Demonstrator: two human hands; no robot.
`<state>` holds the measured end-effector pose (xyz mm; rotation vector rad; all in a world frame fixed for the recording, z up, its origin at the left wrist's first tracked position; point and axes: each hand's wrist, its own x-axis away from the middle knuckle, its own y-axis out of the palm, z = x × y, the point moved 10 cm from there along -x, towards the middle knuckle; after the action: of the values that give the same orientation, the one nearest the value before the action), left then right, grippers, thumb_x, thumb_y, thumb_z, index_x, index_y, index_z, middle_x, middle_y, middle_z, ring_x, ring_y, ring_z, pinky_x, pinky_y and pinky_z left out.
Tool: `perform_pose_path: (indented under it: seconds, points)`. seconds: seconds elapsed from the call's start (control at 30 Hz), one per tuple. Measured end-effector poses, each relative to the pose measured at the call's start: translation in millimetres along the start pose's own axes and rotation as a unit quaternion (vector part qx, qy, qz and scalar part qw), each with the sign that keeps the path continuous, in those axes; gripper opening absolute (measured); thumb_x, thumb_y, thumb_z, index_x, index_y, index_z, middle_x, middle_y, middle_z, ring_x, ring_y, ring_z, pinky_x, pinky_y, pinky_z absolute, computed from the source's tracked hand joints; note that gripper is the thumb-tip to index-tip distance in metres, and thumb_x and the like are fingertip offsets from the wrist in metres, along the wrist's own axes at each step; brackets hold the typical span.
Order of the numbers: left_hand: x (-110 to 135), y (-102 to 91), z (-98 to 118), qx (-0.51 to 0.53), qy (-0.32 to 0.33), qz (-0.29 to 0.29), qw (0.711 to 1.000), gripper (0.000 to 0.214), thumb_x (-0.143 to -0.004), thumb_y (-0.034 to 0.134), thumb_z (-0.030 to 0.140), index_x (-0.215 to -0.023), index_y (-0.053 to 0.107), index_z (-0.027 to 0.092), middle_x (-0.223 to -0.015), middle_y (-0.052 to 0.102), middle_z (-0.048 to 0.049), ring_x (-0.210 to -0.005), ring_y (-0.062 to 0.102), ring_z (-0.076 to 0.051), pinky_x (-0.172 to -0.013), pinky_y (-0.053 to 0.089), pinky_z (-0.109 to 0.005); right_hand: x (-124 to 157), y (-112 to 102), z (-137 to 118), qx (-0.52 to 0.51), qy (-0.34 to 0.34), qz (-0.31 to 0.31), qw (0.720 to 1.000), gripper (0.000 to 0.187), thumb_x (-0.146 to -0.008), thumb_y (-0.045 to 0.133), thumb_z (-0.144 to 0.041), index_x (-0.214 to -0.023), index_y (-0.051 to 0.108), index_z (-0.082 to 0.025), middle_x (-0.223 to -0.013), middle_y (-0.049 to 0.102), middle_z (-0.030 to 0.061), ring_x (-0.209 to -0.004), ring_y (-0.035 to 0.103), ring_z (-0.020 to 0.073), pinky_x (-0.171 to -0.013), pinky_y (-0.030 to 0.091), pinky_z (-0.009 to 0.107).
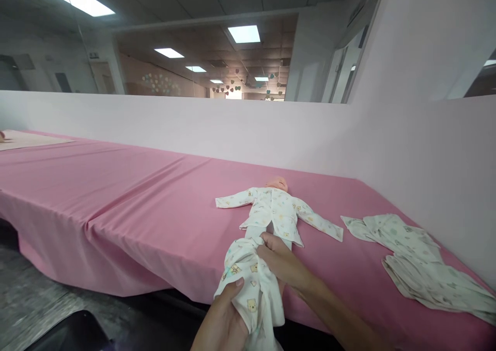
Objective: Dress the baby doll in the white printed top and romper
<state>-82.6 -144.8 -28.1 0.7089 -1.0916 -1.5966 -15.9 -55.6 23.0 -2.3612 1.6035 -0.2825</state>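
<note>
Your hands sit at the near edge of the desk (116, 196), low in the head view. Your left hand (222, 322), at about 6 o'clock, is closed on the lower end of the small printed trousers (251, 284), thumb on top of the cloth. Your right hand (281, 260), just past it toward 1 o'clock, is pinched shut on the bunched waist end of the same trousers, right where they meet the legs of the doll (273, 211).

The doll lies on its back near the middle of the pink cover, head toward 12 o'clock, arms spread to 9 and 3 o'clock, and wears a printed top (277, 209). The trousers run from the doll's legs back toward you and hang over the desk edge.

To my eye the trousers are light, thin and limp; they will crumple and slide rather than hold a shape, so the waistband and the leg cuffs look like the surest places to grip, one in each hand. The doll looks light too and could shift on the smooth cover if pulled.

At 3 o'clock, well apart from the doll, loose printed garments (418, 263) lie flat near the pale wall (232, 128).
</note>
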Motion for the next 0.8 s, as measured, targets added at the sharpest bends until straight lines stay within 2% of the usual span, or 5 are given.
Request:
perform_pose_path:
  seconds: [0.37, 0.47, 0.57, 0.7, 0.8]
  points:
    - [6.2, -19.0, 9.8, -0.091, 0.058, 0.086, 0.99, 0.032, -0.074, 0.074, 0.023, -0.105, 0.073, 0.017, -0.102, 0.072, -0.0098, -0.117, 0.061, -0.03, -0.107, 0.045, -0.042, -22.8, -27.5, -23.0, 0.246, -0.082, 0.098, 0.961, 0.005, -0.085, 0.041, -0.023, -0.08, 0.04, -0.023, -0.066, 0.046, -0.0053, -0.064, 0.043, 0.0145, -0.059, 0.024, 0.027]
    - [6.0, -26.6, 13.5, -0.118, 0.097, 0.093, 0.984, 0.013, -0.071, 0.076, 0.024, -0.082, 0.073, 0.017, -0.086, 0.069, -0.0067, -0.107, 0.063, -0.025, -0.105, 0.046, -0.038, -32.2, -33.4, -22.5, 0.271, -0.083, 0.124, 0.951, 0.003, -0.085, 0.04, -0.023, -0.082, 0.041, -0.023, -0.067, 0.048, -0.0043, -0.064, 0.045, 0.0151, -0.06, 0.023, 0.027]
    - [4.5, -30.9, 14.4, -0.174, 0.112, 0.094, 0.974, 0.015, -0.069, 0.08, 0.025, -0.066, 0.068, 0.017, -0.075, 0.062, -0.0031, -0.09, 0.063, -0.019, -0.099, 0.047, -0.034, -40.8, -29.4, -19.3, 0.315, -0.099, 0.123, 0.936, 0.004, -0.087, 0.039, -0.023, -0.084, 0.041, -0.023, -0.069, 0.051, -0.0032, -0.065, 0.046, 0.0157, -0.06, 0.022, 0.027]
    - [4.1, -31.7, 9.9, -0.242, 0.123, 0.089, 0.958, 0.036, -0.072, 0.08, 0.037, -0.102, 0.07, 0.02, -0.105, 0.067, -0.0079, -0.111, 0.06, -0.024, -0.103, 0.044, -0.036, -50.1, -29.8, -13.8, 0.399, -0.106, 0.137, 0.901, 0.008, -0.089, 0.037, -0.021, -0.085, 0.043, -0.022, -0.071, 0.055, -0.0004, -0.065, 0.047, 0.0168, -0.059, 0.021, 0.029]
    - [5.3, -39.9, 4.0, -0.262, 0.151, 0.11, 0.947, 0.078, -0.071, 0.078, 0.046, -0.141, 0.049, 0.026, -0.139, 0.054, -0.0118, -0.13, 0.05, -0.029, -0.109, 0.04, -0.04, -55.7, -37.9, -14.9, 0.444, -0.101, 0.168, 0.874, 0.013, -0.091, 0.036, -0.019, -0.09, 0.048, -0.02, -0.079, 0.062, 0.0039, -0.071, 0.052, 0.0189, -0.063, 0.024, 0.03]
